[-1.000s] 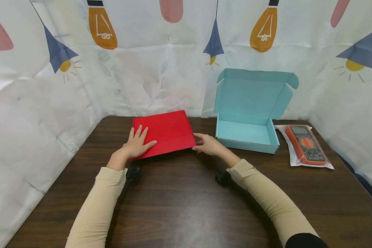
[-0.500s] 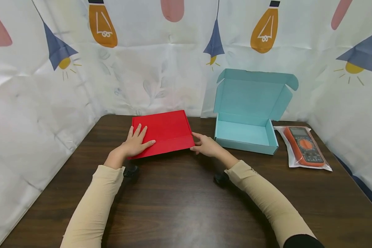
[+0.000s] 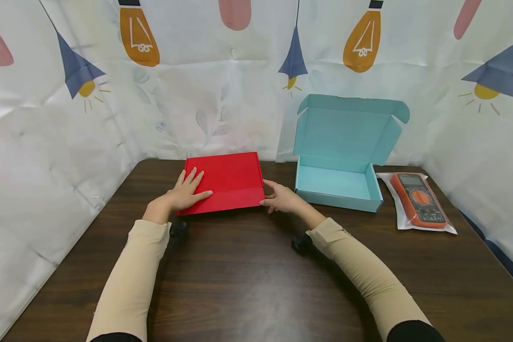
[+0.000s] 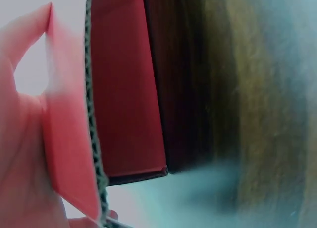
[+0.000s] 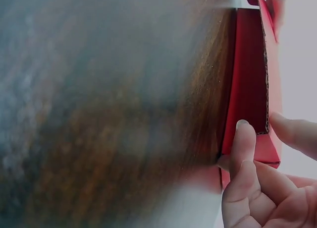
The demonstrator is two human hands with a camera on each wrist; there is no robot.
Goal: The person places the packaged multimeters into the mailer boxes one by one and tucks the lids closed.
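Observation:
A red cardboard box lies on the brown table at the back, slightly left of centre. Its lid is down, but the lid's front flap stands out from the box's front wall, leaving a gap in the left wrist view. My left hand rests with spread fingers on the lid's left side. At the right front corner, my right hand holds the box; in the right wrist view the thumb touches the lid side and a bent finger reaches to the flap's edge.
An open light-blue cardboard box stands right of the red one, its lid raised. Beyond it lies an orange multimeter in a clear plastic bag. A printed curtain closes off the table's back and sides.
The red box has turned slightly clockwise, its front edge now nearer level. Both hands have shifted a little with it, keeping their places. The blue box and multimeter stay put.

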